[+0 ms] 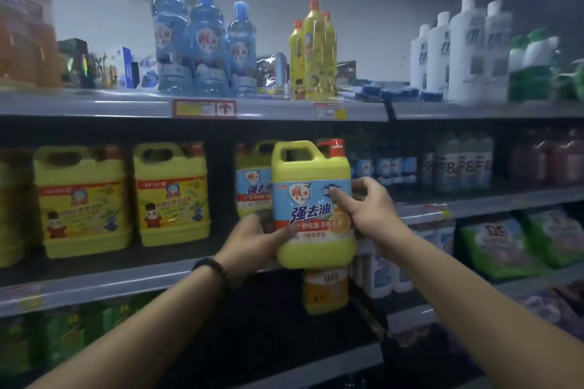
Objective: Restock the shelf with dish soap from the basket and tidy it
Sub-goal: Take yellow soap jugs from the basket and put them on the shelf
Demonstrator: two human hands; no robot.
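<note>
Upright, a yellow plastic jug (313, 204) with moulded handle and red pump sits before the middle shelf (126, 281); its blue label reads "强去油". Left hand (252, 238) holds its base at 7 o'clock, right hand (366, 205) its side at 3; a matching jug (252, 189) stands behind

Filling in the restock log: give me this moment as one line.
stage: shelving | object: yellow dish soap jug, upright | left hand: lower side | right hand: label side | target: middle shelf
</note>
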